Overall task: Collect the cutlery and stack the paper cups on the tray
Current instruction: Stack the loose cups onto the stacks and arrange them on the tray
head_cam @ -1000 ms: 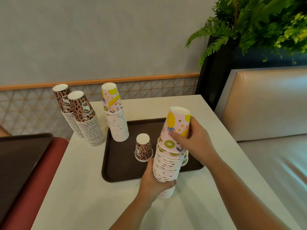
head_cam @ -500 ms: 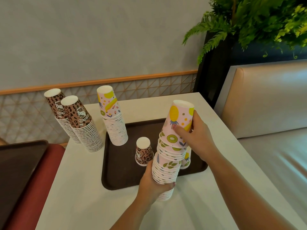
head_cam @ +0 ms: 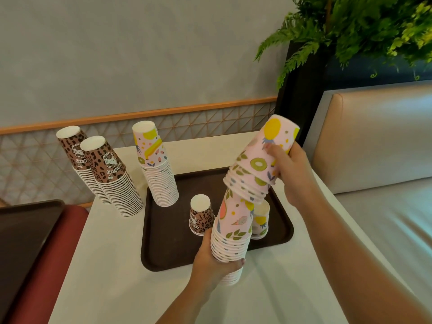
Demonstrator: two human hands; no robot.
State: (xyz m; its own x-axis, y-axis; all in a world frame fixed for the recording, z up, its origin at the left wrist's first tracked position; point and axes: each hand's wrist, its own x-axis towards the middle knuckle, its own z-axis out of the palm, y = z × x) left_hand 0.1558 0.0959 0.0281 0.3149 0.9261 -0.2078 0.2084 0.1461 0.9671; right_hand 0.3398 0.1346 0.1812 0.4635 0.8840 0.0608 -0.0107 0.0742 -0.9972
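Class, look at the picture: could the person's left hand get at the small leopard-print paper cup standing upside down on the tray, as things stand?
Probably not yet. The left hand grips the lower pink fruit-print cup stack, so it is occupied. The small leopard-print paper cup stands just beyond it on the dark brown tray, with nothing between.

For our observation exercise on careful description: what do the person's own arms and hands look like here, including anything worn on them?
Both forearms are bare, with no sleeves, watch or bracelet in view. The left hand shows a dark-polished thumbnail; the right hand shows a pinkish nail. No rings or gloves are visible on either.
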